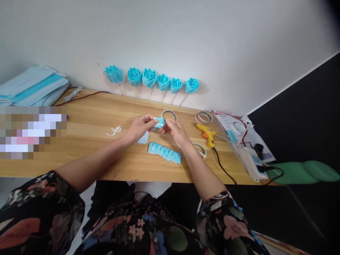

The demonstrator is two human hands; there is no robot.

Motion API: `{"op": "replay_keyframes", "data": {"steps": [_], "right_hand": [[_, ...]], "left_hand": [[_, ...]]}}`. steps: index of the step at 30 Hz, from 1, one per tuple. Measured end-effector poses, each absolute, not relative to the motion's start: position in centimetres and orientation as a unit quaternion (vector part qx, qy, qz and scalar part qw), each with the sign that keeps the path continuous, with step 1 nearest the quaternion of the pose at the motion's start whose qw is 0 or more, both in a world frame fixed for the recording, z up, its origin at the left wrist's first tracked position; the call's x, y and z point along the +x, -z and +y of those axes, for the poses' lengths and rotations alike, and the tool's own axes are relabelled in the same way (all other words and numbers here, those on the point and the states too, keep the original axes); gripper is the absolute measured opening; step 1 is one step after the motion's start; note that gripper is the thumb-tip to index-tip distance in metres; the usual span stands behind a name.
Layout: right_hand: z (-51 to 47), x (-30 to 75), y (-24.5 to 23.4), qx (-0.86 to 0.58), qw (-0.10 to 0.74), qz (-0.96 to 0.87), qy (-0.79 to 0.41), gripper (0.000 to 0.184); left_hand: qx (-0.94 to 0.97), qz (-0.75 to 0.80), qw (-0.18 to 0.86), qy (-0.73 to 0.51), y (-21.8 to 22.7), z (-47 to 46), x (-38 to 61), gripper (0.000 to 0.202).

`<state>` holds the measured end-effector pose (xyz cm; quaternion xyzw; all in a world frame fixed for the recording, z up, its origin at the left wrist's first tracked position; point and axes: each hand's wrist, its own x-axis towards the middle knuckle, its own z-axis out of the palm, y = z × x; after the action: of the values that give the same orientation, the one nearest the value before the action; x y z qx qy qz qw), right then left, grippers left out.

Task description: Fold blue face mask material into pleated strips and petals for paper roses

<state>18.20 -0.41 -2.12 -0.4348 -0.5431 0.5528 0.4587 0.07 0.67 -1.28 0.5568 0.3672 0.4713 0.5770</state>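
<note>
Between my two hands, above the middle of the table, is a small folded piece of blue mask fabric (pixel 159 123) with a white strip on it. My left hand (pixel 142 128) pinches its left end between thumb and fingers. At its right end my right hand (pixel 175 130) pinches it too. Below the hands lies a row of overlapping folded blue pieces (pixel 164 153). A small stack of flat light-blue pieces (pixel 143 137) sits partly behind my left hand. Just beyond the hands a roll of tape (pixel 169 112) rests on the wood.
Several blue fabric roses on sticks (pixel 149 78) lean along the wall. To the right are a yellow glue gun (pixel 209 135), tape rolls (pixel 203 117) and a power strip (pixel 253 164). At left lie stacked face masks (pixel 34 86) and white paper scraps (pixel 115 130).
</note>
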Motion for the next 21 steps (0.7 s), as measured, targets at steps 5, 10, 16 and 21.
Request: {"op": "replay_keyframes", "data": {"steps": [5,10,16,21], "right_hand": [[-0.6,18.07,1.76,-0.441,0.457,-0.575,-0.516,0.041],[-0.54,18.33,1.47,-0.456,0.498,-0.555,-0.486,0.035],[-0.46,18.33,1.56,-0.448,0.495,-0.584,-0.461,0.038],[-0.5,18.31,1.68,-0.445,0.494,-0.582,-0.467,0.046]], "left_hand": [[0.547,0.367,0.586,-0.472,1.54,0.78,0.12,0.03],[0.572,0.361,0.602,-0.425,1.83,0.82,0.28,0.024],[0.585,0.357,0.593,-0.423,1.5,0.98,0.29,0.028],[0.597,0.373,0.577,-0.415,1.85,1.07,-0.06,0.031]]}}
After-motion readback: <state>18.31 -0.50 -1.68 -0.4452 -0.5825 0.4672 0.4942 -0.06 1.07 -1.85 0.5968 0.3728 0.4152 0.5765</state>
